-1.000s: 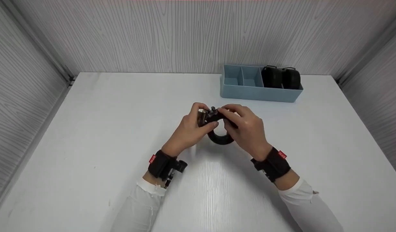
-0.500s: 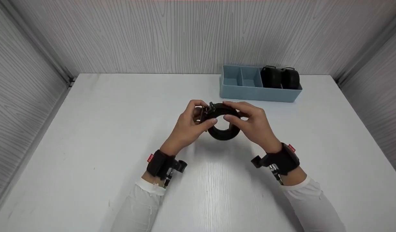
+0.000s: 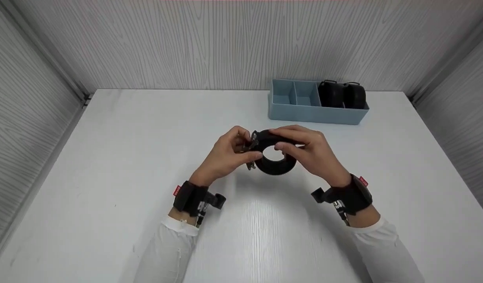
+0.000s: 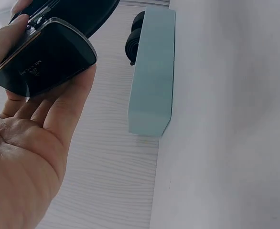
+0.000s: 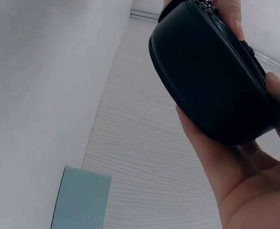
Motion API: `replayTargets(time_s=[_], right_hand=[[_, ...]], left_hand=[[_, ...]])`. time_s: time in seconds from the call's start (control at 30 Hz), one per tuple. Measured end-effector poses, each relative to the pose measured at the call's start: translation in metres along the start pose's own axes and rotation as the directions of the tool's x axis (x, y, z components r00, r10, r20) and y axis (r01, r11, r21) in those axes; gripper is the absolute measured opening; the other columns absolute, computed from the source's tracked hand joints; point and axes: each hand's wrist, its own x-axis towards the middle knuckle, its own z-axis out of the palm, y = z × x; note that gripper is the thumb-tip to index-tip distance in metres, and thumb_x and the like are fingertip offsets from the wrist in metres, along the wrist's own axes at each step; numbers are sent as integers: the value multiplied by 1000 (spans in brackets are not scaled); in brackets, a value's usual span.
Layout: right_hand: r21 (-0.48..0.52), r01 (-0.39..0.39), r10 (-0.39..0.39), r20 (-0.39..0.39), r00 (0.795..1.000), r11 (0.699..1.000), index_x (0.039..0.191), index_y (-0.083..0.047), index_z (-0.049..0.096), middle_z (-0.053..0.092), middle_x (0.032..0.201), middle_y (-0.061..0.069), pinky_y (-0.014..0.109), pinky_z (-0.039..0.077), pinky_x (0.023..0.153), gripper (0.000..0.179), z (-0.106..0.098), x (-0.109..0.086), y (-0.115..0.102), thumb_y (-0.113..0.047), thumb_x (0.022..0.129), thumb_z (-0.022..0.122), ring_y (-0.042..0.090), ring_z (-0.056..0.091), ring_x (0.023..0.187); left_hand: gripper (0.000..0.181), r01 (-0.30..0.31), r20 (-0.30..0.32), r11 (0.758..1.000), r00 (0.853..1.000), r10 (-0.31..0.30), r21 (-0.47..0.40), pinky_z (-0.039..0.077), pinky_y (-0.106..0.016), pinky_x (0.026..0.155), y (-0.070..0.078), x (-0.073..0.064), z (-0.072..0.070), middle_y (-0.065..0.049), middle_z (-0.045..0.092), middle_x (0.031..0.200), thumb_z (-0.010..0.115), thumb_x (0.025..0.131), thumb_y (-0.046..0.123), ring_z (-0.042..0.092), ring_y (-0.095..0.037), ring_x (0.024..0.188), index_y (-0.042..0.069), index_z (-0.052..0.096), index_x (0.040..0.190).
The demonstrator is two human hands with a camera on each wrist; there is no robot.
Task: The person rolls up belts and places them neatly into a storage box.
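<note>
A black leather belt (image 3: 276,169), wound into a round coil, is held up over the white table between both hands. My left hand (image 3: 225,155) pinches it at the buckle end, thumb in front and fingers curled behind. In the left wrist view the dark, shiny buckle plate (image 4: 59,59) with metal edges and small lettering faces the camera. My right hand (image 3: 314,151) grips the coil's right side, its thumb at the central hole and its fingers over the top. The smooth outer wrap of the belt (image 5: 211,76) fills the upper part of the right wrist view.
At the back right of the table (image 3: 147,157) stands a blue-grey divided box (image 3: 318,114). Two more coiled black belts, one (image 3: 331,94) beside the other (image 3: 354,96), fill its right-hand compartments; the two left ones show bare. Grey wood-grain panels (image 3: 186,43) enclose the back and sides.
My right hand has shifted from the top near the buckle to the coil's right side. The coil now looks rounder and tighter, and both hands have drawn slightly apart.
</note>
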Motion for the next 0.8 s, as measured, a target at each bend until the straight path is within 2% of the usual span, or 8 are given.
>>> replayTargets(time_s=[0.17,0.3,0.4,0.47,0.53,0.63,0.73,0.8], right_hand=[[34,-67,66,53,996,997,133,-16,73,72,127,2,27,57,76,39,-10,-3,-6,-8,95,75,17,70,91],[35,-86,86,-22,996,996,128,-12,75,74,125,4,26,58,75,35,-16,-2,-7,-7,93,76,22,72,85],[-26,-56,52,-138,989,998,127,-10,75,75,123,8,22,58,77,34,-23,5,-3,-4,93,76,16,74,90],[-80,-38,18,-237,971,996,126,-9,75,76,117,10,19,56,75,34,-32,16,2,-4,93,77,9,73,92],[-142,-50,0,-336,942,989,125,-9,76,77,111,12,16,52,69,32,-44,30,9,-6,93,77,1,70,85],[-208,-141,28,-469,883,968,123,-12,76,78,110,12,13,46,59,28,-64,55,23,-14,95,77,-2,64,72],[-237,-301,129,-547,827,924,126,-16,75,76,118,10,12,42,55,28,-81,79,39,-24,99,73,-1,59,64],[-243,-405,211,-563,799,881,129,-18,73,73,126,7,12,45,62,31,-90,92,49,-28,100,70,2,65,76]], left_hand=[[36,-4,25,1000,1000,4,-14,55,-31,85,-2,3,2,-9,64,106,81,90,5,66,-20,96,6,53,111],[54,-51,-4,998,999,51,22,49,-38,104,1,3,3,-10,65,133,80,92,14,65,-21,118,8,47,135],[71,-89,-72,982,992,102,169,40,-43,115,4,-1,-5,-8,52,154,76,97,24,54,-23,137,8,35,153],[74,-78,-132,948,984,123,308,36,-44,117,5,-3,-11,-7,47,158,73,99,30,47,-23,143,9,33,157],[72,-42,-195,882,969,149,469,35,-45,118,6,-4,-18,-9,47,158,71,99,33,44,-25,145,7,36,157],[73,24,-254,737,946,202,676,33,-44,120,3,-4,-26,-13,48,156,69,99,39,43,-28,146,4,40,156],[73,82,-267,591,935,233,803,30,-46,121,-1,-4,-30,-18,48,155,66,100,44,42,-33,146,1,42,154],[73,114,-268,531,937,223,840,28,-50,122,-3,-4,-31,-19,46,156,63,100,47,39,-36,147,2,43,154]])
